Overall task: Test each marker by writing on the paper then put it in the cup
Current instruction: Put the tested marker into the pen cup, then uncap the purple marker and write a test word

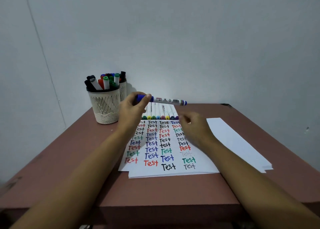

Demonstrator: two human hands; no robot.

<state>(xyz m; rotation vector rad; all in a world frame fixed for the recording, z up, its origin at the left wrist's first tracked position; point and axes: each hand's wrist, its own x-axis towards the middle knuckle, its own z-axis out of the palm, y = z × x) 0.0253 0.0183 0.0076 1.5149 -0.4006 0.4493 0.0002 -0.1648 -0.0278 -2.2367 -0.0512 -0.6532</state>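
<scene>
Blue-capped, white-barrelled, the marker (170, 101) hangs level above the row of markers (161, 112) on the counter (69, 168). The left grip (134, 107) pinches its cap end, likely offering the barrel for uncapping. The right grip (194, 124) (blurred) hovers over the paper (155, 170), loosely curled and apparently empty.

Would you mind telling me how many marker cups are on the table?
2. One cream cup stands at the back left of the table. The second cup is directly behind it, mostly hidden. Both hold markers.
</scene>
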